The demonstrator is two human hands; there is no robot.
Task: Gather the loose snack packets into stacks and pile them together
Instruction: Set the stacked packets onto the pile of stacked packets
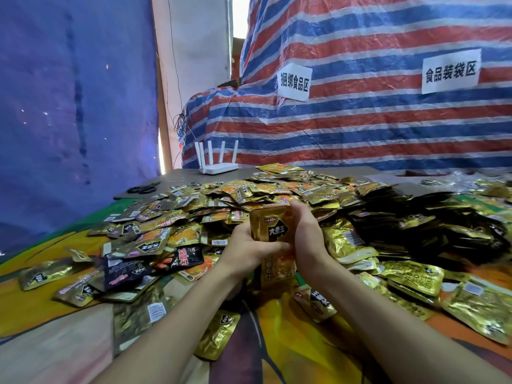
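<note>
Blue tarp (pixel 69 106) hangs at far left. Black scissors (pixel 144 188) and a white router (pixel 219 167) sit at the back of the table (pixel 299 350). Gold packets (pixel 194 217) lie loose in a wide heap across it. At the heap's near edge I see an upright stack (pixel 273 231) of gold packets. The left hand (pixel 249 248) curls round one side and the right hand (pixel 307 234) grips the other. Striped tarp (pixel 360 134) with two paper signs (pixel 450 70) rises behind, at right.
</note>
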